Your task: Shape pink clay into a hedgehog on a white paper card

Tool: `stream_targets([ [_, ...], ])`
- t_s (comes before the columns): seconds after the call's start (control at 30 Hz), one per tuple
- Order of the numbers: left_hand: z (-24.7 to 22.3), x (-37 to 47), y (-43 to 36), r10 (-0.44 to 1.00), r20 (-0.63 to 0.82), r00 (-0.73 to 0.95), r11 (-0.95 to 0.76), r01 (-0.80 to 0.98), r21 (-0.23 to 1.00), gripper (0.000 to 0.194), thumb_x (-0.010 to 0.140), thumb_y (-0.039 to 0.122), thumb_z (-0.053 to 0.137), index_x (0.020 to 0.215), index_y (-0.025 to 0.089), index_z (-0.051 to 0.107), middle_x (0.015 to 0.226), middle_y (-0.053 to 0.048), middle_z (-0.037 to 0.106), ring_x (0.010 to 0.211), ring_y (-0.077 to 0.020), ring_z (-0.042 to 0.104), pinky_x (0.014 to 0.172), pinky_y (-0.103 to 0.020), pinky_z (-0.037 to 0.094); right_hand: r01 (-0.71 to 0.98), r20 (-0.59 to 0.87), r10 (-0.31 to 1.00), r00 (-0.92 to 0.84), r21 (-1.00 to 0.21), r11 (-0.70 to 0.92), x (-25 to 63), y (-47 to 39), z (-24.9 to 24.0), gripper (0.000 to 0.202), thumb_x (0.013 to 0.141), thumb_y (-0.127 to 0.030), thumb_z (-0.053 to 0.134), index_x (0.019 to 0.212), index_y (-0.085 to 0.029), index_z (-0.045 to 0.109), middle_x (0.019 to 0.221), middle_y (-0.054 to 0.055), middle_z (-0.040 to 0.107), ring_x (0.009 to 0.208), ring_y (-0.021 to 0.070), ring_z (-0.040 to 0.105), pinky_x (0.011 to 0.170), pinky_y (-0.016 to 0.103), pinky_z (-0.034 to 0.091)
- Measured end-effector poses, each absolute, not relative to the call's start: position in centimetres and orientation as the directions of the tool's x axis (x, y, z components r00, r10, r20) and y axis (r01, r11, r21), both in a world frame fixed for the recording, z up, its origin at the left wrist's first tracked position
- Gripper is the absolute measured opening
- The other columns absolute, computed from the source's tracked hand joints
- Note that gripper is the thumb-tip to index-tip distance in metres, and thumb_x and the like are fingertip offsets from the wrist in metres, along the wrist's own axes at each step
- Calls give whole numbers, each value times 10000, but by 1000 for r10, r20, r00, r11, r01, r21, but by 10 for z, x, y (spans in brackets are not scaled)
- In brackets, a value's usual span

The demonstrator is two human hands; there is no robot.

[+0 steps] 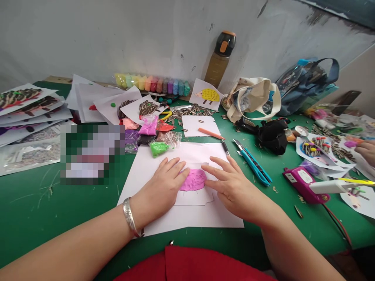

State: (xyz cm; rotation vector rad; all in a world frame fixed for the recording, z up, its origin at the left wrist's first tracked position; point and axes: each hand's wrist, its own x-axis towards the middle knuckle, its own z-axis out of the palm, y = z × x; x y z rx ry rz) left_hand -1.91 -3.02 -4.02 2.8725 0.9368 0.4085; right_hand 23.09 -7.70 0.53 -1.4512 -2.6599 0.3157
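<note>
A flattened patch of pink modelling clay (193,180) lies on a small sheet of paper (193,200) with pencil lines showing below the clay. Beneath it is a larger white sheet (146,228). My left hand (164,185), with a silver bracelet at the wrist, lies on the paper, its fingers stretched out and the tips at the clay's left edge. On the other side, my right hand (231,185) has its fingers spread, with fingertips at the clay's right edge. Neither hand grips anything. Just beyond the hands sits a bag of green clay (158,148).
A blue utility knife (253,164) lies right of the sheet, near an orange pen (211,134). Sunflower seeds (193,111) are scattered behind. A bottle (219,58) leans on the wall. At right stand a magenta glue gun (307,185) and another person's hand (366,151).
</note>
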Motion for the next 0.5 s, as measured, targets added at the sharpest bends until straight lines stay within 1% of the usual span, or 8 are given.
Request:
stream_targets([
  [0.13, -40, -19, -30, 588, 235, 774, -809, 565, 164, 570, 812, -79, 389, 1319, 74, 599, 1383, -191, 595, 1336, -380, 491, 1077, -639, 432, 804, 17, 845, -534, -299, 514, 238, -74, 4, 525, 834, 9, 417, 1117, -290, 743, 1484, -10, 541, 1461, 317, 331, 1183, 693, 192],
  [0.23, -39, -19, -29, 589, 234, 774, -808, 564, 170, 560, 819, -78, 385, 1310, 76, 607, 1379, -194, 598, 1333, -377, 496, 1074, -641, 434, 803, 52, 857, -513, -324, 500, 242, -72, 4, 570, 812, 28, 407, 1123, -311, 744, 1459, -14, 565, 1452, 304, 351, 1180, 673, 226],
  [0.4, -39, -19, -29, 588, 229, 776, -809, 557, 188, 562, 814, -79, 396, 1314, 72, 605, 1381, -199, 596, 1337, -379, 492, 1078, -643, 427, 785, -15, 827, -562, -326, 528, 235, -74, 6, 549, 795, 33, 424, 1080, -298, 756, 1453, -15, 570, 1452, 329, 346, 1178, 698, 196],
  [0.5, -40, -19, -30, 598, 228, 769, -801, 560, 211, 557, 818, -77, 402, 1315, 76, 602, 1385, -203, 592, 1356, -369, 476, 1091, -646, 409, 783, -27, 824, -566, -333, 526, 234, -74, 6, 527, 811, 20, 428, 1080, -292, 756, 1452, -13, 572, 1456, 324, 340, 1183, 692, 194],
])
